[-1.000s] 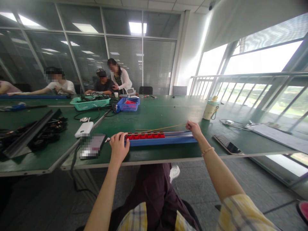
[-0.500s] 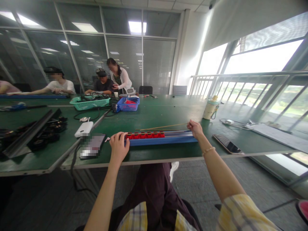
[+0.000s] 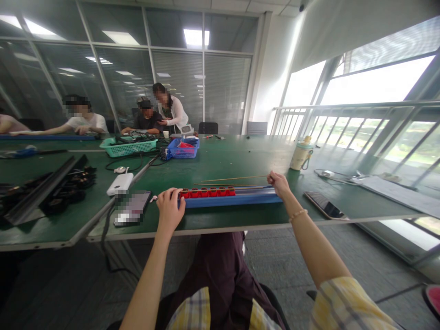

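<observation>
A long blue tray [image 3: 227,201] lies lengthwise along the table edge before me. Several red blocks [image 3: 213,192] stand in a row inside its left and middle part, while a bare grey metal channel [image 3: 256,191] shows on the right. My left hand [image 3: 171,207] grips the tray's left end, thumb on the near side, fingers curled over the top. With closed fingers my right hand [image 3: 277,183] pinches a thin yellowish rod [image 3: 237,178], which points left above the table behind the tray. A second thin rod [image 3: 223,184] lies just behind the tray.
A phone [image 3: 133,208] and a white power bank [image 3: 119,184] sit on the left, another phone [image 3: 325,205] on the right. Farther back are a bottle [image 3: 301,155], a green basket [image 3: 129,149] and a blue basket [image 3: 184,150]. Several people sit or stand across the room.
The free end of the rod in my right hand has risen slightly, away from the tray and the second rod. Both hands stay nearly in place.
</observation>
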{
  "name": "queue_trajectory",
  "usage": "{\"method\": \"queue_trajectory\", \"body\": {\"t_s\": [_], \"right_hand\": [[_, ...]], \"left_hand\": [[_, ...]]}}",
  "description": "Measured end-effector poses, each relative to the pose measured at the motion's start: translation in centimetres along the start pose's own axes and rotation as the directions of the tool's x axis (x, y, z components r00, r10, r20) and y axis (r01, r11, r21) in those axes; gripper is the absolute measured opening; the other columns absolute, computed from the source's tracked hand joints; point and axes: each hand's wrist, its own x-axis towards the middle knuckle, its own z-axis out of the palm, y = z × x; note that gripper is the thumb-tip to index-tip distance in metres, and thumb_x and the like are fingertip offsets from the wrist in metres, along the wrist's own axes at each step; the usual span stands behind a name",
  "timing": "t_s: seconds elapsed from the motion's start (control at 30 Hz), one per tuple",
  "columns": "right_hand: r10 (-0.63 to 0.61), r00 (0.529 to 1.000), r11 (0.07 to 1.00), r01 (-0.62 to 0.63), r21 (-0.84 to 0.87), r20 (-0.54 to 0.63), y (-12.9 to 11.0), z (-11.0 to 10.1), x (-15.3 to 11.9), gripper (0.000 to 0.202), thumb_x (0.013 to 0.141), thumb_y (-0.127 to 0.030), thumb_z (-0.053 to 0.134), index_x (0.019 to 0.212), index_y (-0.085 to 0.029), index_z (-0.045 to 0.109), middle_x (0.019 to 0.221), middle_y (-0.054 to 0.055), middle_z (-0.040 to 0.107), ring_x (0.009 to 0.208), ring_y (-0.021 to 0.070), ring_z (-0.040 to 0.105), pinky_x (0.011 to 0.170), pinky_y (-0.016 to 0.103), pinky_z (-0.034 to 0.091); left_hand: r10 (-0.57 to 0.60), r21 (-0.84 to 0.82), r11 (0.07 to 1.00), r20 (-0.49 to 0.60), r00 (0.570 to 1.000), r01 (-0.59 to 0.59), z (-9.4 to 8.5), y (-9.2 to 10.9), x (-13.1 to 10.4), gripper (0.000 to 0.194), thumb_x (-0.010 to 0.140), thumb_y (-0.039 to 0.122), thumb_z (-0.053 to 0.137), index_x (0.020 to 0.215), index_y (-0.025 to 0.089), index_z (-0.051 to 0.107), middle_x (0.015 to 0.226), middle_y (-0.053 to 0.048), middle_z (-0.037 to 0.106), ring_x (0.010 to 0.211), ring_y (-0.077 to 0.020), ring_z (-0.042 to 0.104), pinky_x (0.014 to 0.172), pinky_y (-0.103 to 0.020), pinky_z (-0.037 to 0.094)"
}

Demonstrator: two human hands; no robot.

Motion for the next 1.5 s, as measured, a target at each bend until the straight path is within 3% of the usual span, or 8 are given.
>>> {"method": "queue_trajectory", "body": {"t_s": [0.17,0.4,0.57,0.9,1.0,1.13,1.33,1.5], "right_hand": [[0.004,1.000,1.000,-0.004,-0.027,0.003,-0.1,0.1,-0.2,0.066,0.062,-0.086,0.064,0.063,-0.020,0.059,0.054,0.000,0.047,0.053,0.0114,0.040,0.053,0.029,0.036],[-0.022,0.983,0.948,0.078,-0.308,0.180,-0.5,0.5,-0.6,0.062,0.069,-0.080,0.062,0.059,-0.019,0.062,0.052,-0.001,0.047,0.056,0.0132,0.043,0.057,0.029,0.035],[-0.068,0.974,0.839,0.174,-0.516,0.217,-0.6,0.8,-0.9,0.052,0.074,-0.069,0.062,0.066,-0.019,0.071,0.053,0.000,0.053,0.056,0.0148,0.044,0.056,0.029,0.032],[-0.101,0.981,0.779,0.182,-0.600,0.167,0.2,1.0,-1.1,0.024,0.073,-0.034,0.066,0.095,-0.024,0.067,0.064,-0.001,0.064,0.062,0.0174,0.055,0.065,0.029,0.040],[-0.077,0.976,0.736,0.195,-0.649,0.206,0.3,0.9,-0.9,0.015,0.075,-0.027,0.060,0.085,-0.024,0.071,0.065,0.000,0.066,0.063,0.0174,0.055,0.066,0.029,0.040],[-0.008,0.976,0.671,0.167,-0.722,0.219,0.3,1.0,-0.6,0.024,0.077,-0.019,0.053,0.075,-0.023,0.077,0.073,0.005,0.071,0.072,0.0202,0.060,0.071,0.030,0.044],[0.139,0.970,0.512,0.100,-0.853,0.198,-0.7,1.5,-0.9,0.033,0.080,-0.017,0.051,0.090,-0.024,0.082,0.092,0.005,0.077,0.096,0.0204,0.067,0.087,0.025,0.048],[0.166,0.963,0.472,0.112,-0.874,0.213,-1.6,1.8,-1.4,0.033,0.083,-0.020,0.053,0.098,-0.025,0.082,0.099,0.005,0.078,0.100,0.0205,0.069,0.092,0.025,0.049]], "left_hand": [[-0.002,-0.002,1.000,0.002,1.000,0.002,-0.1,0.1,0.0,0.033,0.094,0.033,0.046,0.118,0.020,0.065,0.123,-0.014,0.059,0.115,-0.0315,0.046,0.096,-0.048,0.039],[-0.008,-0.003,1.000,0.001,1.000,0.008,0.0,0.1,0.0,0.033,0.093,0.033,0.047,0.118,0.021,0.065,0.123,-0.014,0.059,0.115,-0.0315,0.046,0.097,-0.048,0.039],[-0.011,-0.002,1.000,0.004,1.000,0.011,0.0,0.1,0.0,0.033,0.092,0.033,0.047,0.117,0.021,0.066,0.123,-0.014,0.059,0.115,-0.0319,0.047,0.096,-0.048,0.039],[-0.011,-0.004,1.000,0.003,1.000,0.011,-0.1,0.4,0.0,0.033,0.093,0.033,0.047,0.117,0.021,0.065,0.124,-0.013,0.059,0.115,-0.0317,0.046,0.097,-0.048,0.039],[-0.013,-0.002,1.000,0.007,1.000,0.013,-0.1,0.4,0.0,0.033,0.093,0.033,0.047,0.117,0.021,0.066,0.123,-0.013,0.059,0.115,-0.0316,0.046,0.097,-0.047,0.039],[-0.002,0.001,1.000,-0.006,1.000,0.002,0.0,0.3,0.0,0.033,0.094,0.033,0.047,0.117,0.021,0.066,0.123,-0.013,0.060,0.114,-0.0312,0.046,0.097,-0.047,0.039],[-0.013,0.003,1.000,0.006,1.000,0.013,0.0,0.4,0.0,0.033,0.093,0.033,0.048,0.118,0.020,0.066,0.123,-0.013,0.060,0.115,-0.0312,0.046,0.098,-0.046,0.038],[-0.016,0.003,1.000,0.002,1.000,0.016,0.0,0.4,0.0,0.032,0.093,0.032,0.048,0.118,0.021,0.066,0.123,-0.012,0.060,0.115,-0.0312,0.046,0.097,-0.046,0.039]]}}
